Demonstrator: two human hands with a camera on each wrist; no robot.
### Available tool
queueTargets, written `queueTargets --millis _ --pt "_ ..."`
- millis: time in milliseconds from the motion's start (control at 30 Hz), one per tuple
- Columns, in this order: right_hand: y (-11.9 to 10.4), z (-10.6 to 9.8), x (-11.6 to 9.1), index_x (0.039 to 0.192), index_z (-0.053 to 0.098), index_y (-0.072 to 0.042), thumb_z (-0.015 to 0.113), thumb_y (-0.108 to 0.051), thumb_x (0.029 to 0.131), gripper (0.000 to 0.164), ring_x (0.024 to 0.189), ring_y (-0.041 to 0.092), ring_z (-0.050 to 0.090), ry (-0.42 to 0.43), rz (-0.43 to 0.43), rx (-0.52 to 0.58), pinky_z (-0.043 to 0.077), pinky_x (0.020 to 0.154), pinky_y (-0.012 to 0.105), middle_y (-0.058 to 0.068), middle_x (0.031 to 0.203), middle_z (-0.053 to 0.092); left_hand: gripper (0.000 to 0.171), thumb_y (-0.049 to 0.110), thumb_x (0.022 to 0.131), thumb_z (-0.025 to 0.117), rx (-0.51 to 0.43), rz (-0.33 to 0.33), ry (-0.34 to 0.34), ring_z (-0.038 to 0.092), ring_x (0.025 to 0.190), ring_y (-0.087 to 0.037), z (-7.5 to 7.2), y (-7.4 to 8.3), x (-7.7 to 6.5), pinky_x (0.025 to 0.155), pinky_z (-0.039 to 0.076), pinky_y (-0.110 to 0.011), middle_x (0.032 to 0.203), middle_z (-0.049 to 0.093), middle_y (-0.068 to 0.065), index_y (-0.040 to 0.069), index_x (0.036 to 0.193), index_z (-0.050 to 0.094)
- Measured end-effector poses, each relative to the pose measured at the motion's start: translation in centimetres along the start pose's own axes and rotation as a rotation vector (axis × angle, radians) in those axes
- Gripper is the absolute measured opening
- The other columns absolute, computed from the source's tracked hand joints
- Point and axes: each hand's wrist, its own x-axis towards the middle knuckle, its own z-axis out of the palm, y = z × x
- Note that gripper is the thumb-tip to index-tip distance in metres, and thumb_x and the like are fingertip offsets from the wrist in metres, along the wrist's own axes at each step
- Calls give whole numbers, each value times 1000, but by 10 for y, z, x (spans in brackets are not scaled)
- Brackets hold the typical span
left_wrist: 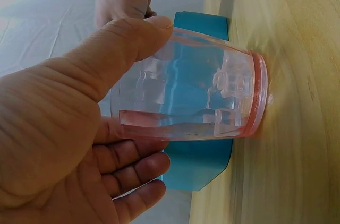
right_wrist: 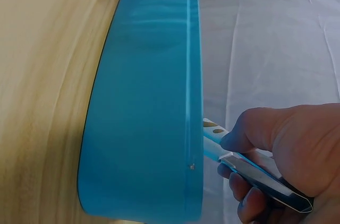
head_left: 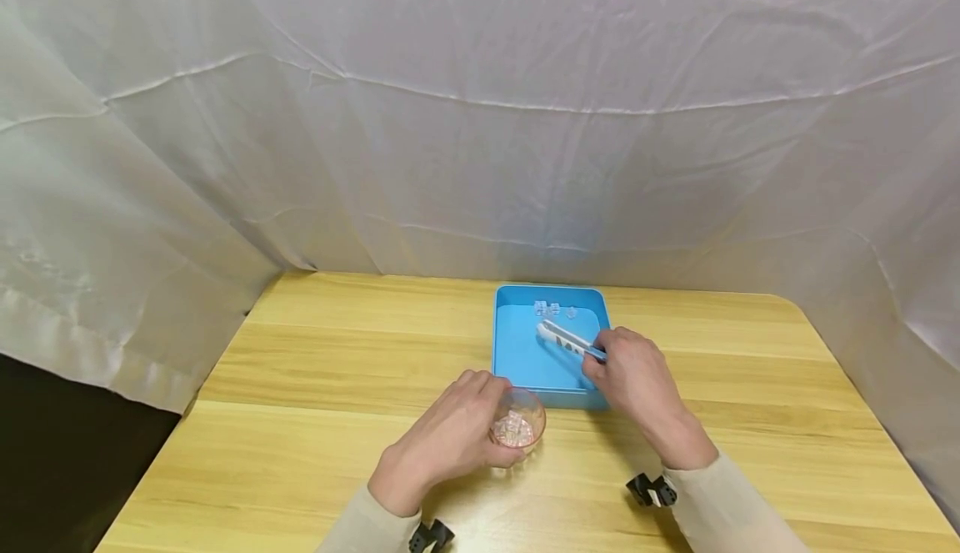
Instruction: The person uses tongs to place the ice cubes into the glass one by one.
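Note:
My left hand holds a clear, pink-tinted cup upright on the table, thumb on one side and fingers on the other. Several clear cubes lie in the bottom of the cup. In my right hand is a pair of tongs, gripped by the handles, with white tips reaching down into a blue tray. A few more clear cubes sit by the tray's far wall, just beyond the tong tips. In the right wrist view the tray's wall hides the tips.
The tray stands on a wood-grain table, directly behind the cup. A pale cloth hangs along the table's back and sides. Small black devices are strapped at both wrists.

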Motion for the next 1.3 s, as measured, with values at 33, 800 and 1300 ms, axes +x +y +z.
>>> queueTargets --millis 33,800,1300 --pt "0 -1 0 81 65 -4 67 -7 88 9 61 18 44 0 4 4 37 55 30 4 72 52 72 45 79 90 -1 -1 -1 61 116 -20 0 0 0 106 53 -35 122 68 -6 4 131 62" --pt "-10 -16 -13 90 71 -4 67 -12 91 9 68 17 50 -7 48 67 45 60 32 4 82 62 71 45 79 90 -4 -8 -2 61 115 -19 -1 0 -2 105 54 -35 121 68 -5 5 130 62" --pt "-14 -27 -19 91 73 -6 68 -12 91 7 70 16 52 -2 56 71 48 64 35 4 86 66 73 45 78 91 -20 -21 -10 60 116 -19 -2 0 -2 106 54 -36 123 67 -4 6 132 61"
